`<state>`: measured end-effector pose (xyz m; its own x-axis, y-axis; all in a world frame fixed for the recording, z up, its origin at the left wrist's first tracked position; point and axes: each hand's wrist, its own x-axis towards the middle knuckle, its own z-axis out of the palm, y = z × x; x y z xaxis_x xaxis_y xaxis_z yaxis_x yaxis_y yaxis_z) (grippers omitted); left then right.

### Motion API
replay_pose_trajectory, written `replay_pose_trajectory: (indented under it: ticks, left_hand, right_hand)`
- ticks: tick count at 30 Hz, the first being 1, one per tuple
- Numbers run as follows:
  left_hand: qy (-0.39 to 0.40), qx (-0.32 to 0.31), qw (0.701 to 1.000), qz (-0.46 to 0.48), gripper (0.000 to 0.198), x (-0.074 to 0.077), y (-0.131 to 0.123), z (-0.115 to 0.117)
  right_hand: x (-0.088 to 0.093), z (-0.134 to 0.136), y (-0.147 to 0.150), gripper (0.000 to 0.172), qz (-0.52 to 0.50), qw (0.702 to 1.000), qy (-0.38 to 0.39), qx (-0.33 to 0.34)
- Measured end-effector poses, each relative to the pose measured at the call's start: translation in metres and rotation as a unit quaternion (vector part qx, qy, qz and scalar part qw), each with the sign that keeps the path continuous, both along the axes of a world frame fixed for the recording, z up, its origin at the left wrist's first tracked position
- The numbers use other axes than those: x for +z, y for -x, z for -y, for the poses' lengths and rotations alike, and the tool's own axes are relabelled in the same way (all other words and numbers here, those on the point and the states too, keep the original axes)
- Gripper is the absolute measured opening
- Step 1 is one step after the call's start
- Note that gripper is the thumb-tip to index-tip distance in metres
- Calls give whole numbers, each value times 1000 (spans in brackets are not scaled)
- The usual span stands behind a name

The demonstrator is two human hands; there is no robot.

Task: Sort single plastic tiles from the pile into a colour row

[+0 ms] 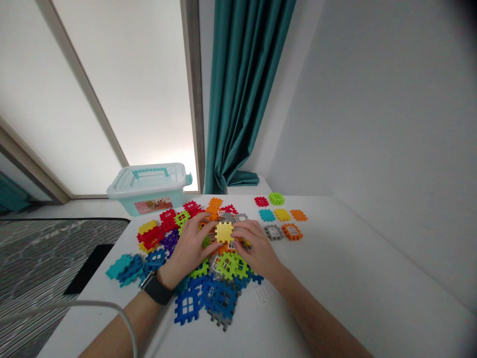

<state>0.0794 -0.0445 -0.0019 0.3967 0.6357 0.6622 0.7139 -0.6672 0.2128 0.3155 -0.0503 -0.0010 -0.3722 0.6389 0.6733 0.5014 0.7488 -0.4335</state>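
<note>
Over the heap of plastic waffle blocks, a yellow waffle block (224, 232) faces me, held up between both hands. Its left edge is pinched by the fingers of my left hand (194, 242), which has a dark watch on the wrist. My right hand (257, 247) grips the block's right edge with thumb and fingers. Beneath and around them lie lime green waffle blocks (231, 265), blue window-shaped blocks (187, 302), red blocks (150, 237) and purple ones (170, 242). Parts of the heap are hidden behind my hands.
Several blocks sit apart at the right, among them an orange window block (292, 231), a grey one (274, 232) and a turquoise one (267, 215). A lidded turquoise box (152, 191) stands at the back left. A pale cable (100, 303) crosses the lower left.
</note>
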Motion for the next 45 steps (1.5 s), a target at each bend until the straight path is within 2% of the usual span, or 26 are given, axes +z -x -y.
replay_pose_trajectory:
  ticks: [20, 29, 31, 37, 45]
  left_hand:
    - [22, -29, 999, -10, 43, 1, 3, -1]
    - [30, -31, 999, -22, 45, 7, 3, 1]
    - [25, -26, 999, -16, 41, 8, 3, 1]
    - [27, -33, 999, -2, 12, 9, 2, 1]
    - [46, -32, 998, 21, 13, 6, 0, 0]
  right_hand:
    - [0, 0, -1, 36, 28, 998, 55, 28]
    - [-1, -2, -4, 35, 27, 997, 71, 33]
    - [-1, -3, -5, 34, 20, 997, 67, 32]
    - [-5, -3, -4, 32, 1, 998, 62, 6]
    - [-9, 1, 1, 27, 13, 997, 72, -6]
